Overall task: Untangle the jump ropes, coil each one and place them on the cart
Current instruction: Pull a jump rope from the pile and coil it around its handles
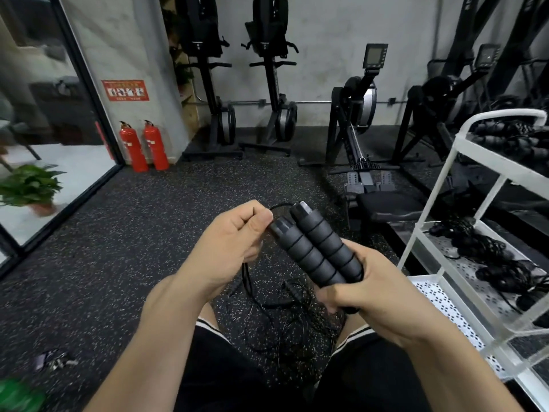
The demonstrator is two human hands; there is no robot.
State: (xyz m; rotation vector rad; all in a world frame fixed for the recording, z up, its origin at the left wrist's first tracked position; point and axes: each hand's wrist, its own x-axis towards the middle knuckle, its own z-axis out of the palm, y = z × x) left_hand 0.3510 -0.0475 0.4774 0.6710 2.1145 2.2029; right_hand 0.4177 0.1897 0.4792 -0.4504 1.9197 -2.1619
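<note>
My right hand (368,289) grips two black ribbed jump rope handles (315,245) side by side, their capped ends pointing up and away from me. My left hand (234,233) pinches the thin black cord (279,206) just beside the handle tops. The cord hangs down between my hands into a loose tangle of rope (297,316) on the speckled floor between my knees. At my right stands a white cart (445,275) with coiled black ropes (502,275) on its middle shelf and more on the top shelf (511,138).
Rowing machines (356,120) and upright machines (273,84) line the back wall. Two red fire extinguishers (145,147) stand by the glass door at left. A potted plant (29,185) sits far left. A small dark object (53,359) lies on the floor near my left leg.
</note>
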